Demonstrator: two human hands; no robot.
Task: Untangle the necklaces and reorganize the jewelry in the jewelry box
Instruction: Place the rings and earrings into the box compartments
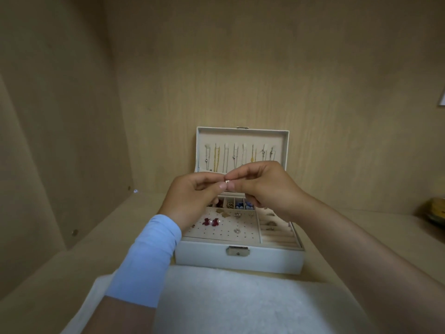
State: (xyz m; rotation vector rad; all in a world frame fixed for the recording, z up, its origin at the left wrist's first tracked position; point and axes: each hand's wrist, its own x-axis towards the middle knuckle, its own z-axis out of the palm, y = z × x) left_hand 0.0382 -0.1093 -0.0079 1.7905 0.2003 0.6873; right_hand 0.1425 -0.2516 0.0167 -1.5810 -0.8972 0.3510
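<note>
Jewelry box (204, 259) waits below the pinch where left hand (192, 196) and right hand (262, 186) grasp a tiny piece (227, 181), apparently mid-sorting; careful seating comes next.

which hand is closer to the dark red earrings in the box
Left. The left hand hovers just above the dark red earrings, its wrist beside them; the right hand is held over the jewelry box's right side, farther away.

Dim, warm, flat light; soft shadows. Wide-angle bowing bends the walls (72, 116) far beyond the left grip (192, 196) and right grip (262, 186); fine detail is blurry.
</note>
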